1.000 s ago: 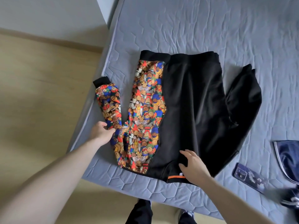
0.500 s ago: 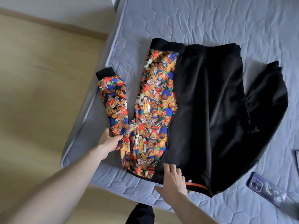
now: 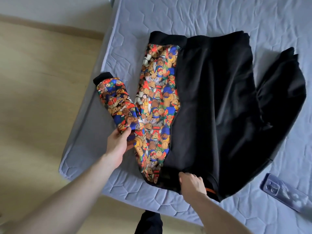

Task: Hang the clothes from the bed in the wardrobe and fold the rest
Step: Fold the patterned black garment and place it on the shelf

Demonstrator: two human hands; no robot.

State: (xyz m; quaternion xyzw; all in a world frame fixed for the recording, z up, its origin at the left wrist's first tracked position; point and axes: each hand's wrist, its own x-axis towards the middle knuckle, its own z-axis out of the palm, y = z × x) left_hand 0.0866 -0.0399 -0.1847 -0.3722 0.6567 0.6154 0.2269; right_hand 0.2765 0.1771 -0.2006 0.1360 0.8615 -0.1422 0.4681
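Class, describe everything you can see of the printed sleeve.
The printed sleeve is glossy-looking fabric covered in teddy bears in red, blue and orange, ending in a black ribbed cuff. It lies flat on the grey mattress, angled away from the jacket body. The left hand grips its near end.

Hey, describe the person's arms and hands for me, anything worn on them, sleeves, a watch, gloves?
Both forearms are bare up to the frame edge: no sleeves show. The left hand and the right hand wear no gloves, and no watch, bracelet or ring is visible on either wrist or on the fingers that show.
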